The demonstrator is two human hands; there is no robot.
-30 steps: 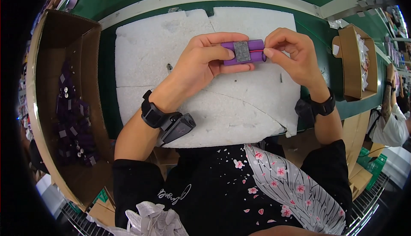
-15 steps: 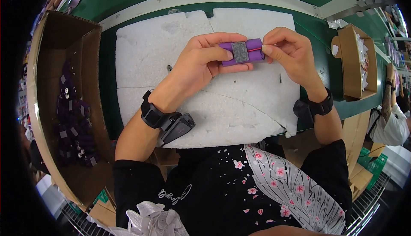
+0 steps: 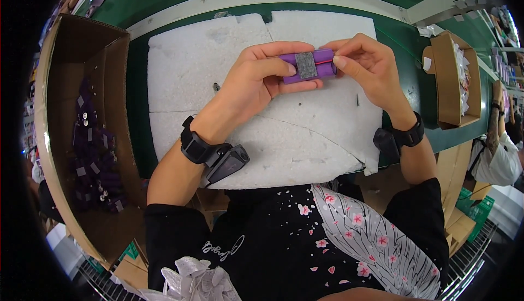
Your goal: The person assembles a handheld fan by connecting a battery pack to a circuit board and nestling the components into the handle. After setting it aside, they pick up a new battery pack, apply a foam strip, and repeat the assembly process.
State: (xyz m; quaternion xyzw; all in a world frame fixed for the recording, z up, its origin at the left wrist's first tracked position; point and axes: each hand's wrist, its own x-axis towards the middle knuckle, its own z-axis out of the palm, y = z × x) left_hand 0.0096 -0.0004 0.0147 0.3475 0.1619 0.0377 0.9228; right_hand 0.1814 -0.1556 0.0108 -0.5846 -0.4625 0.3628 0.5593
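Observation:
A purple battery pack [image 3: 326,69] with a grey foam pad [image 3: 306,65] across it is held above the white foam board. My left hand [image 3: 265,71] is closed round its left end, thumb on top and fingers along both sides. At the right end, my right hand [image 3: 365,63] pinches with thumb and forefinger where a thin red wire [image 3: 323,62] runs along the pack. The wire's tip is hidden under those fingertips.
The white foam board [image 3: 218,55] lies on a green table. At left stands a deep cardboard box [image 3: 117,66] with several purple battery packs [image 3: 93,153]. A smaller cardboard box [image 3: 445,82] with clear bags is at right. Beyond it, another person [image 3: 495,159] is at work.
My right hand's fingers have shifted slightly up and left, with the forefinger now over the pack's upper right corner. The left hand and the pack have barely moved.

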